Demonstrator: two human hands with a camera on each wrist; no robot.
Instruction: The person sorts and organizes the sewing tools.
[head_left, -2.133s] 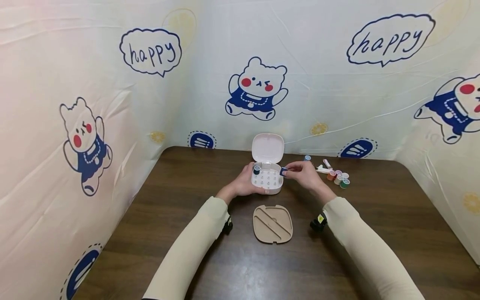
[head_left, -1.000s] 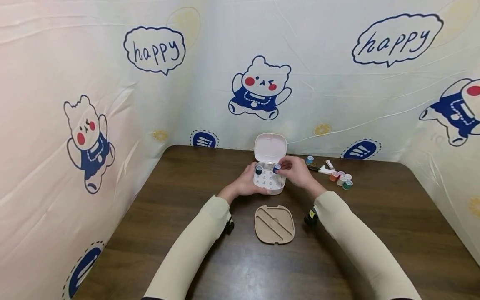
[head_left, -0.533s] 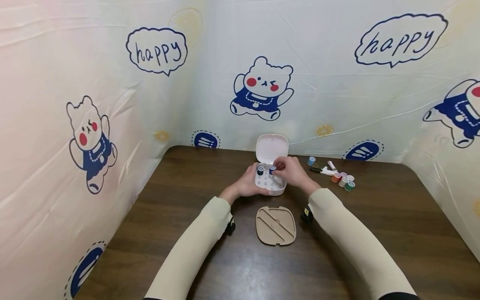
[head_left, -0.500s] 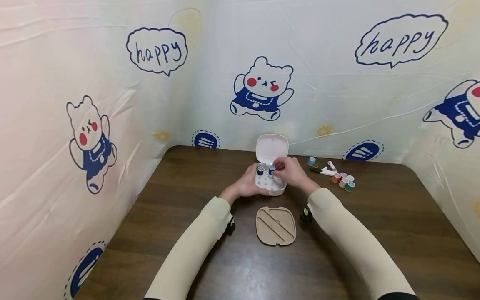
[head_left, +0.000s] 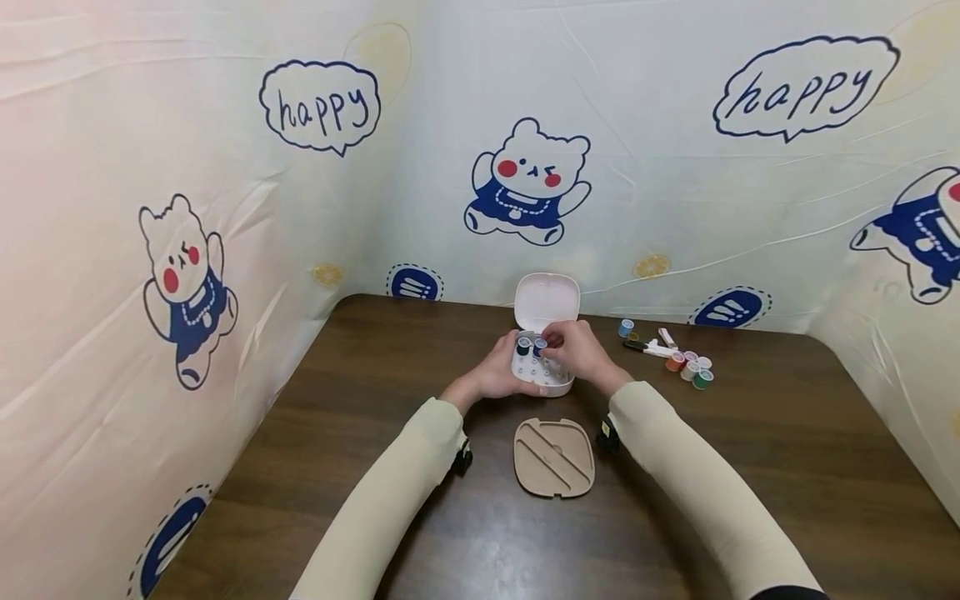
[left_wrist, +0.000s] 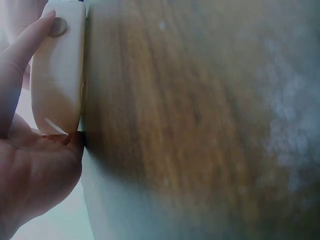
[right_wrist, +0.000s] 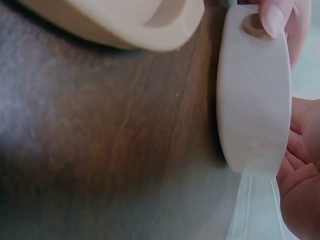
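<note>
Nearest me, my pale sleeves reach over the brown worktop, a black device strapped at each wrist. Between my forearms a beige tray with slanting ridges lies flat, just in front of the white box. My left hand is wrapped round the box's left side, its thumb on the round knob at the front. My right hand is narrowed to a pinch on a blue spool, which is inside the box near its back; I cannot tell if it sits on a peg. A dark spool stands just to its left, and my right hand hides some of the pegs. The open lid rises behind.

Off to the right lie more spools, orange and green among them, near a black-and-white tool; a light blue spool stands farther back. Beyond hangs a printed cloth.
</note>
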